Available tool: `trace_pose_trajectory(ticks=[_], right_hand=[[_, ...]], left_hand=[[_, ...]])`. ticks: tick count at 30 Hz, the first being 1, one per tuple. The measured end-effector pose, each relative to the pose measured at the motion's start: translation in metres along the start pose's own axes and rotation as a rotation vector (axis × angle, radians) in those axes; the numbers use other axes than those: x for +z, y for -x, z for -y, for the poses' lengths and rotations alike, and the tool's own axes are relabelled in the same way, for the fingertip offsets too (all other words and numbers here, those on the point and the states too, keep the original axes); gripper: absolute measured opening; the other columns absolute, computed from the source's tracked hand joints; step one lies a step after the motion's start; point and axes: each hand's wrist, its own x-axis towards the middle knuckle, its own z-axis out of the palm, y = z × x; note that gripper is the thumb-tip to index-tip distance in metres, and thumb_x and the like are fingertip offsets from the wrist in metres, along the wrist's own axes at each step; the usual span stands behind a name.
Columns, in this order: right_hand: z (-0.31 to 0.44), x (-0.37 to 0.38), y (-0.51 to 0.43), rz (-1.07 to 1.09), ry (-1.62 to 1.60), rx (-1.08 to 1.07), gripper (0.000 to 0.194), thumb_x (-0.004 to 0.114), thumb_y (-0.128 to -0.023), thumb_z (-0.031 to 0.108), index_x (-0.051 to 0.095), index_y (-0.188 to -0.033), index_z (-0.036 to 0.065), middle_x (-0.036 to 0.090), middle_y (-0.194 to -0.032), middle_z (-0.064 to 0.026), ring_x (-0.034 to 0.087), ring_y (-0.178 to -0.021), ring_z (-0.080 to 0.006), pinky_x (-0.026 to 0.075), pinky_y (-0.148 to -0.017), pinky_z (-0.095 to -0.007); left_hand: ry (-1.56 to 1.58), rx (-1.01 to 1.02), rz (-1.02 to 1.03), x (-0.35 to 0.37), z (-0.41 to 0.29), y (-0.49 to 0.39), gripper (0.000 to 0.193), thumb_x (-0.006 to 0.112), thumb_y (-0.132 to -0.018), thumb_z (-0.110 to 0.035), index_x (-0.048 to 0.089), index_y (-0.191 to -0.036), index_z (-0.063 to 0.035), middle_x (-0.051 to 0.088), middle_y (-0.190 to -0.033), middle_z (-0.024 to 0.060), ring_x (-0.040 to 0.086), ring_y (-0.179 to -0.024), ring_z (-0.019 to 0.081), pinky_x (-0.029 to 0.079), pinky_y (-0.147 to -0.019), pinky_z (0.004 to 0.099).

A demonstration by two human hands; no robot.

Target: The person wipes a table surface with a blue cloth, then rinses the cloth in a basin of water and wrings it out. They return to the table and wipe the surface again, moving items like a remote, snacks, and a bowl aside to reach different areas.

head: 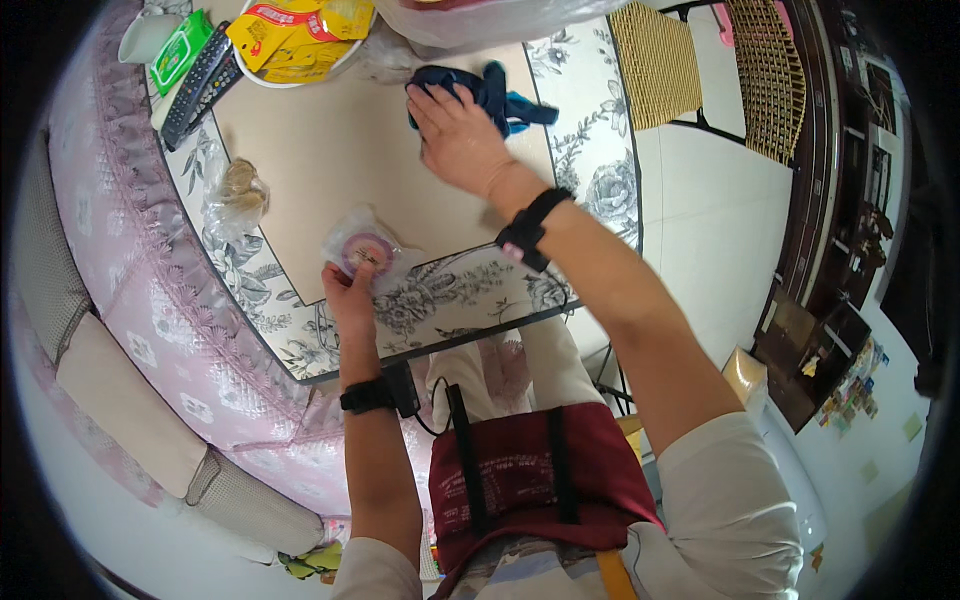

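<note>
Flat on a dark blue cloth [491, 86], my right hand [459, 139] presses it against the tabletop. The cloth is bunched, with a loose end trailing to the right. My left hand [352, 289] grips a clear plastic bag [341, 229] at the table's near side, thumb on top. Inside or under that plastic is a round item with a purple rim and a printed label [367, 255]. A second clear bag holding brownish lumps [244, 187] lies to the left of it.
The table [322, 150] has a beige centre and a floral border. At its far left are a white bowl of yellow packets [300, 45], remote controls [199, 86], green wipes [180, 52] and a white cup [142, 39]. A pink sofa [150, 300] borders the left; a woven chair [660, 64] stands right.
</note>
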Motion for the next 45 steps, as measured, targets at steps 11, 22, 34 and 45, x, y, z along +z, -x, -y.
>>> trace_pose_trajectory(ticks=[11,22,34,45], right_hand=[[-0.077,-0.02,0.078,-0.07,0.348,0.821,0.055,0.054,-0.092,0.026,0.045,-0.143,0.007,0.039,-0.153,-0.0149,0.037,-0.139,-0.0347,0.034,-0.106,-0.0628],[0.008,-0.014,0.054,0.173,-0.054,-0.084,0.047,0.063,-0.082,0.031,0.062,-0.127,0.015,0.049,-0.145,-0.0092,0.046,-0.131,-0.0265,0.035,-0.106,-0.0568],[-0.256,-0.13,0.154,-0.018,0.001,1.267,0.058,0.044,-0.094,0.048,0.07,-0.109,-0.002,0.068,-0.107,-0.0295,0.064,-0.107,-0.044,0.048,-0.096,-0.0472],[-0.145,-0.062,0.163,0.13,-0.377,1.121,0.06,0.051,-0.096,0.054,0.056,-0.128,0.003,0.062,-0.124,-0.0247,0.057,-0.113,-0.0456,0.047,-0.094,-0.0503]], left_hand=[[0.083,0.013,-0.002,0.001,0.005,-0.002,0.041,0.075,-0.086,-0.006,0.048,-0.117,-0.0024,0.059,-0.102,0.0051,0.057,-0.092,0.0141,0.048,-0.081,0.0288],[0.041,-0.01,0.036,-0.001,-0.001,-0.002,0.039,0.073,-0.088,-0.008,0.049,-0.119,-0.0042,0.061,-0.107,0.0058,0.057,-0.092,0.014,0.048,-0.077,0.0287],[0.041,0.004,0.048,-0.002,0.002,-0.004,0.041,0.072,-0.09,-0.009,0.047,-0.121,-0.004,0.061,-0.109,0.007,0.058,-0.096,0.0161,0.049,-0.083,0.03],[0.039,-0.129,0.053,-0.008,-0.006,-0.002,0.041,0.067,-0.094,-0.011,0.043,-0.127,-0.0061,0.054,-0.125,0.0078,0.056,-0.111,0.0203,0.051,-0.09,0.0371]])
